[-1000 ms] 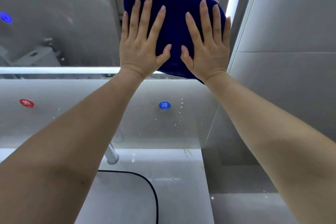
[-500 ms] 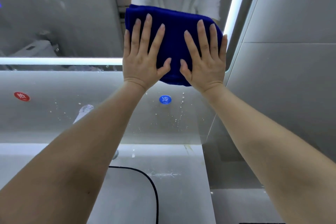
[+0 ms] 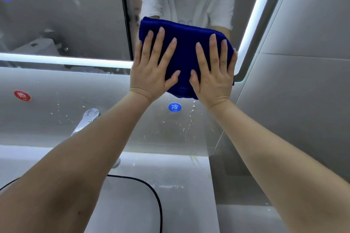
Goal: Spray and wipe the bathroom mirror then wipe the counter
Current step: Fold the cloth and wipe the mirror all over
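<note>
Now lower on the mirror (image 3: 75, 15), spread left hand (image 3: 151, 75) and right hand (image 3: 214, 79) press the cloth (image 3: 187, 43).

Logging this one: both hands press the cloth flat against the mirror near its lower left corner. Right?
Not quite. In the head view the left hand and right hand press the cloth flat against the mirror near its lower right corner.

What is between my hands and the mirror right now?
The folded blue cloth: in the head view, the left hand and the right hand both press it flat against the mirror near its lower right corner, fingers spread.
</note>
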`<state>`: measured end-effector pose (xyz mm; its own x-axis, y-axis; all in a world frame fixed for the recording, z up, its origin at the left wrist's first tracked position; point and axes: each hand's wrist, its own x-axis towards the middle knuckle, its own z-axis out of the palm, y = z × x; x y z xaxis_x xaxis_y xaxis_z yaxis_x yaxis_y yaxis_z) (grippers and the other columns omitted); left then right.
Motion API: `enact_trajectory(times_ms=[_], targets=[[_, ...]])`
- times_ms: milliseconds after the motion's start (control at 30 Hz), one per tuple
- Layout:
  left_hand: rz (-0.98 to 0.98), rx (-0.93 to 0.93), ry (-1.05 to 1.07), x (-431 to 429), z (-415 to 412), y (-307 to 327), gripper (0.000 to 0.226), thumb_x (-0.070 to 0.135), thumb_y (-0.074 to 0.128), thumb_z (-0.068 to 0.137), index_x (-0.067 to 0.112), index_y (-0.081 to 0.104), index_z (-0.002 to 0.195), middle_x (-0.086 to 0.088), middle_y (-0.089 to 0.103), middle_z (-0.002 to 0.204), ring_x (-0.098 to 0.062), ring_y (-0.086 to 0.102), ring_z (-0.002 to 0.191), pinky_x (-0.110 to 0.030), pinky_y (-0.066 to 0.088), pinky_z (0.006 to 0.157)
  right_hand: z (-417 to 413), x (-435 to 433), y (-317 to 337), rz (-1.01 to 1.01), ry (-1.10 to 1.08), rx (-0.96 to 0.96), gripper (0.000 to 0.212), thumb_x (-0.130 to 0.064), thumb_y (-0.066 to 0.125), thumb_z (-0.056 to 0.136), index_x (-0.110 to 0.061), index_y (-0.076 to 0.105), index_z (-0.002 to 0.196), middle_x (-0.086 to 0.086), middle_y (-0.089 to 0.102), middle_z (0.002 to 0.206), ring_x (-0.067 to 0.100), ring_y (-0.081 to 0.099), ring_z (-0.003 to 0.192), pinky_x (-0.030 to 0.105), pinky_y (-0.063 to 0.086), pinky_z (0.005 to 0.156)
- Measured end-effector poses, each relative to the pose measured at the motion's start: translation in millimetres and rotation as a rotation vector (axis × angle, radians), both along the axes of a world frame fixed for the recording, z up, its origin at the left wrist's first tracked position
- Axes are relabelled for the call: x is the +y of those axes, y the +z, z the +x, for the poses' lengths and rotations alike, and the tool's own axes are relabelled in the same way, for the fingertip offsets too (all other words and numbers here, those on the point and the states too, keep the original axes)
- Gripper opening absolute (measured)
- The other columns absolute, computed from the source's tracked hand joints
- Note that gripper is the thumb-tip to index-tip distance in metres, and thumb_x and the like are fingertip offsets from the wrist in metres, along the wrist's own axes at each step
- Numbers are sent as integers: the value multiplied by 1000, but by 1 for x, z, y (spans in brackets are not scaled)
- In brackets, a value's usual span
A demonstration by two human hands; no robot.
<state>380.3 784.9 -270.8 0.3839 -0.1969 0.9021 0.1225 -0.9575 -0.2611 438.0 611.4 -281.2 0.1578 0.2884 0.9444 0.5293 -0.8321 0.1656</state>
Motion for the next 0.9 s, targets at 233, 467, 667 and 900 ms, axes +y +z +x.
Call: enact_trajectory(times_ms=[233,467,667,900], targets=[[-59,-21,51,51,-19,9,68,52,31,97,9,20,148,-29,30,148,-38,13,137,-35,-5,118,-16,48,23,-67,61,-45,49,-33,48,95,-18,44,142,14,46,145,33,36,136,53,24,113],[-4,-11,61,112,-38,23,67,52,29,97,10,20,148,-28,30,148,-38,15,138,-35,-3,119,-30,108,26,-47,55,-47,50,-35,40,97,-19,35,144,13,44,147,32,28,138,53,20,114],[38,-70,63,174,-51,19,66,51,32,96,10,24,148,-29,35,144,-39,20,136,-38,4,119,-44,168,24,-45,45,-88,50,-36,37,97,-19,36,143,14,47,144,32,30,136,54,22,113],[50,-86,17,190,-50,16,66,51,35,95,12,25,146,-27,38,143,-39,22,135,-39,5,118,-47,178,22,-48,17,-109,53,-36,40,95,-17,34,143,16,46,144,34,29,136,50,13,116]])
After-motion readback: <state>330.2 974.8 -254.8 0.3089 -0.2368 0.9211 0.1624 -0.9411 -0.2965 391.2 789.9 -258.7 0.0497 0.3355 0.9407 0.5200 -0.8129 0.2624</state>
